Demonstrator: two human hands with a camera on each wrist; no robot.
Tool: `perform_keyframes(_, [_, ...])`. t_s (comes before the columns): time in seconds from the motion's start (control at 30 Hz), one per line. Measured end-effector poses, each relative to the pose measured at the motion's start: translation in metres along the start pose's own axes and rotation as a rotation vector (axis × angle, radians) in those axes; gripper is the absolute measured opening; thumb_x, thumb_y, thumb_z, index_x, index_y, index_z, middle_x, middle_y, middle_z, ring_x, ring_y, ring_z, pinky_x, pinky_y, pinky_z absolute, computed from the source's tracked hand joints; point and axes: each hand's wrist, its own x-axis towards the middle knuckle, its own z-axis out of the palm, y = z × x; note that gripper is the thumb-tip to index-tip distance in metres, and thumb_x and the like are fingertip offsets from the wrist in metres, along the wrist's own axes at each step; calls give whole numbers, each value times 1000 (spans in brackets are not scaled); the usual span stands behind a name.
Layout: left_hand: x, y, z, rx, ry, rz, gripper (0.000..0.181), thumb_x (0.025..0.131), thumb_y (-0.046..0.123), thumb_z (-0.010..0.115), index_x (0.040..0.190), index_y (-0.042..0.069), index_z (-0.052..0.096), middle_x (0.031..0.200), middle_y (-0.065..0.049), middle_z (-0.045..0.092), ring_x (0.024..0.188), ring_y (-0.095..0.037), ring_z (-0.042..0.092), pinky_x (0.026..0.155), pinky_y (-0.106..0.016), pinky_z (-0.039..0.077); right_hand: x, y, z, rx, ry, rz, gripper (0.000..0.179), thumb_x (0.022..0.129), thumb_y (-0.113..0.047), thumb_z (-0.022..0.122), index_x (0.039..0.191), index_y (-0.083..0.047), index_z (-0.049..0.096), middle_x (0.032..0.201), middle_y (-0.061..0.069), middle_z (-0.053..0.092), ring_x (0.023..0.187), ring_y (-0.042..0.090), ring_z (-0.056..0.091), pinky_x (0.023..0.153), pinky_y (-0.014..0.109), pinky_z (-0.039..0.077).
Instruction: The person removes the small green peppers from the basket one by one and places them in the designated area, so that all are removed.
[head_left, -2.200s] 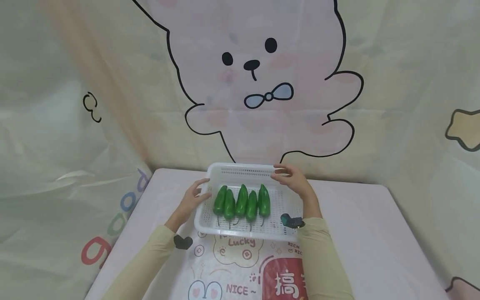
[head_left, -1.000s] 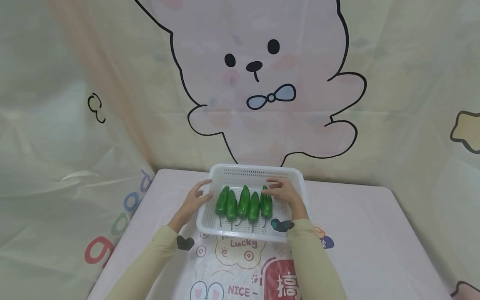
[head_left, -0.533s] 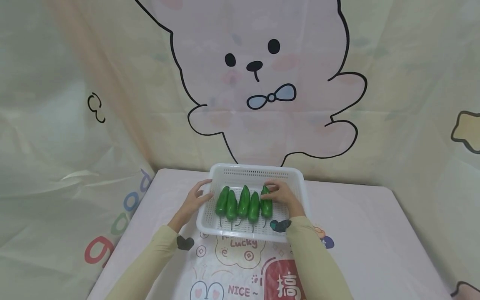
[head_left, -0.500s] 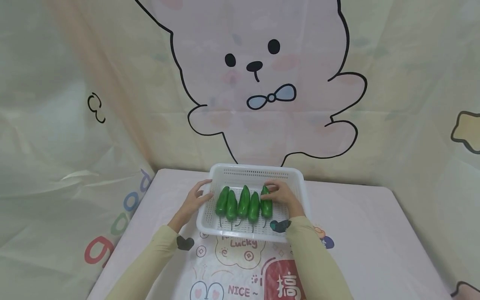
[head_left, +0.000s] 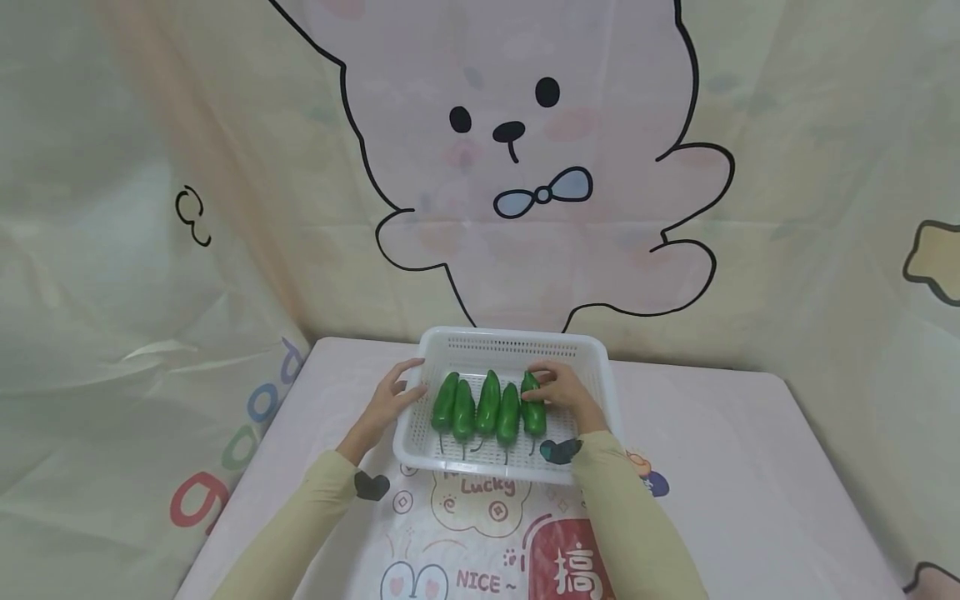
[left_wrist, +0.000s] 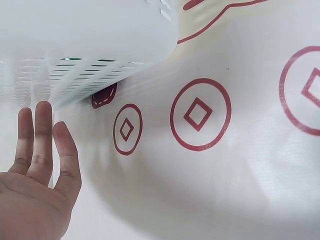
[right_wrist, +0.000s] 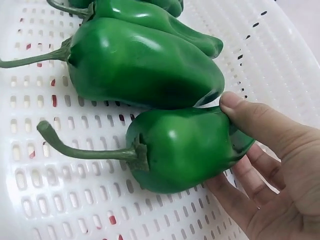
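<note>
A white plastic basket (head_left: 517, 337) with slotted walls and floor holds several green peppers (head_left: 487, 404) in a row, stems toward the person. Around the tip of the rightmost pepper (head_left: 534, 422) my right hand (head_left: 567, 392) curls; the right wrist view shows the thumb (right_wrist: 260, 117) on one side and fingers on the other side of this pepper (right_wrist: 172, 150). The pepper lies on the basket floor. My left hand (head_left: 381, 408) rests at the basket's left rim. In the left wrist view its fingers (left_wrist: 42, 145) extend nearly straight beside the outer wall (left_wrist: 100, 30).
The basket stands on a table with a white cloth (head_left: 712, 467), printed with drawings and lettering in front. A curtain with a cartoon bear (head_left: 525, 267) hangs behind the table. Dark wrist cameras (head_left: 560, 452) sit at both sleeves.
My right hand has left the basket's right rim, moved left and down to the rightmost pepper, and taken hold of its tip. That pepper has shifted slightly right. My left hand stays at the rim.
</note>
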Motion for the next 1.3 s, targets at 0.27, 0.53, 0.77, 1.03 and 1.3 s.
perform_keyframes(0.27, [1, -2, 1, -27, 12, 22, 57, 102, 21, 63, 154, 22, 39, 142, -23, 50, 119, -45, 58, 84, -51, 60, -2, -1, -1, 41, -5, 31, 59, 80, -6, 87, 134, -3, 62, 125, 23, 62, 112, 39, 62, 85, 48, 60])
perform_keyframes(0.53, [0, -1, 3, 9, 59, 49, 56, 101, 22, 66, 152, 19, 44, 138, -22, 52, 116, -43, 60, 83, -49, 61, -3, -5, -3, 64, -12, 44, 58, 83, -6, 85, 136, -2, 60, 129, 26, 60, 113, 40, 63, 86, 48, 60])
perform_keyframes(0.77, [-1, 0, 2, 13, 55, 43, 54, 101, 22, 66, 151, 22, 46, 139, -19, 52, 117, -40, 59, 82, -47, 61, -5, -10, -5, 61, -14, 42, 58, 84, -7, 84, 136, -1, 59, 128, 26, 61, 110, 39, 65, 85, 46, 61])
perform_keyframes(1.03, [-1, -1, 2, 4, 42, 55, 55, 101, 20, 65, 152, 20, 44, 135, -24, 53, 112, -44, 62, 80, -48, 62, -6, -19, -6, 181, -23, 23, 61, 85, -9, 84, 139, -4, 58, 129, 24, 61, 108, 35, 66, 84, 43, 61])
perform_keyframes(1.3, [1, -1, 3, 10, 52, 51, 54, 102, 19, 65, 151, 20, 44, 135, -23, 54, 112, -44, 62, 79, -48, 62, -6, -30, -4, 296, -62, -28, 64, 86, -9, 83, 143, -4, 54, 137, 27, 55, 113, 37, 64, 87, 45, 60])
